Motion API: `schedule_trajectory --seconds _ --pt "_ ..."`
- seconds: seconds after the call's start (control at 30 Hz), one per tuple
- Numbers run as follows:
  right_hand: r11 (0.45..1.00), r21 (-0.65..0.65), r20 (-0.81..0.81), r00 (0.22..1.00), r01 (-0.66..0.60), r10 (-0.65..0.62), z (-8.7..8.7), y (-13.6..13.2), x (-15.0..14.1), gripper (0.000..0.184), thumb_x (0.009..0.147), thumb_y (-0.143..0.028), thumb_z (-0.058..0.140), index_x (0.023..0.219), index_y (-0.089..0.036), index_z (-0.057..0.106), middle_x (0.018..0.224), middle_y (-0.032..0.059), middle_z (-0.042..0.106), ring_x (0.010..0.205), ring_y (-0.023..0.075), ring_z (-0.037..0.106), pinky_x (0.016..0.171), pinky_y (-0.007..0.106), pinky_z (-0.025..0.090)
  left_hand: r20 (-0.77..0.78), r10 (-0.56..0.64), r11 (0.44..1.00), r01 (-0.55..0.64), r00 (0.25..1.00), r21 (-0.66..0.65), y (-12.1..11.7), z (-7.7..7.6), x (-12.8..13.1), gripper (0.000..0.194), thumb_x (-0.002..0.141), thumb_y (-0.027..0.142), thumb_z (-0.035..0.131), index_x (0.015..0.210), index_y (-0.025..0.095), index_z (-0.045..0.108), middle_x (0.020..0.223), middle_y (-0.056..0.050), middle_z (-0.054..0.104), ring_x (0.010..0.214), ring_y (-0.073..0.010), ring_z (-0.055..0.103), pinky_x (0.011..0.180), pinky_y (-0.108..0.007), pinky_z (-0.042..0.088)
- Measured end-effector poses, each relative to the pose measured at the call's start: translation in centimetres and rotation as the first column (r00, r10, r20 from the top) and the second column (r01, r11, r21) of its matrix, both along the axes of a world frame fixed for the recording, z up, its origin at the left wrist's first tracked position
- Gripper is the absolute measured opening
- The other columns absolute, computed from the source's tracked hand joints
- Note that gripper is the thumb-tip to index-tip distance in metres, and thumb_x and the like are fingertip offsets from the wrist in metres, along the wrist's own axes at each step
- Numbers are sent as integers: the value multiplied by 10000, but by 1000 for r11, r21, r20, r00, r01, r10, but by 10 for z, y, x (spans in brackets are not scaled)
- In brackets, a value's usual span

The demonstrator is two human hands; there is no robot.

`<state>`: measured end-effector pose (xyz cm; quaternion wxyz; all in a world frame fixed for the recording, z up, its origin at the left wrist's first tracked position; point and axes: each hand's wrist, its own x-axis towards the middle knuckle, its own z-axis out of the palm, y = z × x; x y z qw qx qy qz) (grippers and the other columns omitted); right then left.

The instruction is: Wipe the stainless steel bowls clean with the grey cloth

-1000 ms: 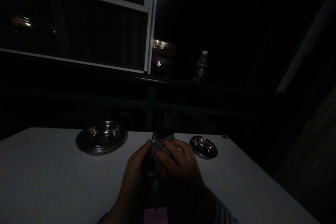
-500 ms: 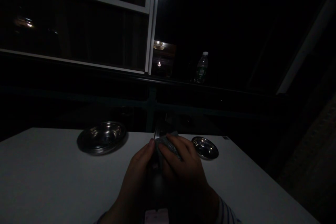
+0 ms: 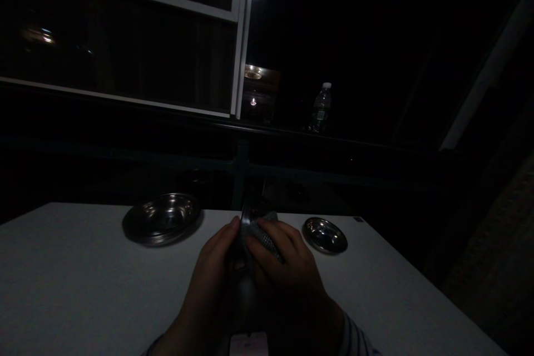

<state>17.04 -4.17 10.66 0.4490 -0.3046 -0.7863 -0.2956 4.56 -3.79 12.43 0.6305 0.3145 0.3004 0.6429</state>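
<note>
In the middle of the view my left hand [image 3: 211, 267] is closed on the near left edge of a dark, shiny metal dish [image 3: 251, 210], which is tilted up. My right hand [image 3: 287, 261] is closed on a grey checked cloth [image 3: 262, 239] and presses it against the dish. Much of the dish is lost in shadow and behind my fingers, so its full shape does not show. Left of my hands stand stacked steel bowls [image 3: 162, 219]. To the right lies a smaller steel bowl [image 3: 324, 235].
The white table [image 3: 95, 278] runs to a far edge just behind the bowls. Beyond it a plastic bottle [image 3: 320, 108] stands on a dark ledge beside a window frame [image 3: 240, 39]. At the bottom edge lies a pale pink, phone-like object [image 3: 249, 344]. The room is very dark.
The cloth and my right hand shifted slightly right and up, then back left, across the metal dish. My left hand and the dish moved slightly with them. The bowls stay put.
</note>
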Motion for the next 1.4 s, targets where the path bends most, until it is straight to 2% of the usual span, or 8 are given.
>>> schedule_trajectory --seconds 0.27,0.4,0.6,0.7,0.97,1.1,1.27,1.4 --pt "1000 -14 -12 1000 19 -19 -2 0 -5 267 799 -190 501 1044 -168 606 1086 92 583 998 203 498 828 340 481 -142 -44 997 52 989 51 -1 0 0 266 704 397 620 615 146 621 539 10 599 537 -126 537 579 -238 425" --pt "999 -17 -32 998 49 -50 3 0 0 279 810 -186 466 1052 -143 598 1108 110 568 1014 213 482 835 362 472 -182 -109 990 124 977 73 -2 0 1 277 719 409 595 711 140 659 612 -12 633 577 -136 547 595 -241 423" --pt "978 -195 -82 992 80 -97 13 -1 15 330 819 -172 443 1126 -110 547 1140 128 541 1056 212 461 880 387 444 -274 -192 969 227 942 101 -1 -7 3 251 722 395 599 722 150 657 655 -12 646 646 -152 568 657 -248 427" --pt "982 -182 -72 995 55 -69 14 -2 15 313 813 -163 457 1100 -109 566 1115 126 555 1039 206 466 871 373 450 -288 -174 972 212 942 104 -2 -7 2 254 736 397 582 703 155 652 629 1 632 622 -140 552 641 -239 420" --pt "999 -50 -43 999 13 -16 4 -1 -6 259 816 -169 454 1017 -170 617 1061 76 595 1004 190 493 846 335 471 -274 -41 990 75 961 118 -2 3 -3 236 728 365 595 709 144 676 609 -5 630 591 -128 534 623 -220 418" --pt "996 -85 -42 998 36 -40 6 0 2 295 802 -162 457 1061 -148 597 1109 97 568 1019 209 479 844 356 463 -284 -84 985 123 955 122 -2 0 -2 246 728 376 592 734 147 680 679 -21 656 637 -144 557 666 -237 426" --pt "973 -222 -87 992 66 -87 14 -1 16 334 827 -178 432 1133 -107 543 1117 120 553 1043 203 459 877 369 440 -295 -190 968 228 937 103 -2 -7 2 262 708 403 610 677 146 654 650 -13 630 627 -137 540 609 -227 420" --pt "978 -196 -60 994 74 -87 13 -2 12 308 818 -178 449 1097 -136 572 1105 106 565 1023 204 463 863 365 445 -272 -172 975 204 947 93 -2 -6 2 256 712 394 609 655 147 636 597 5 600 569 -119 516 599 -226 422"
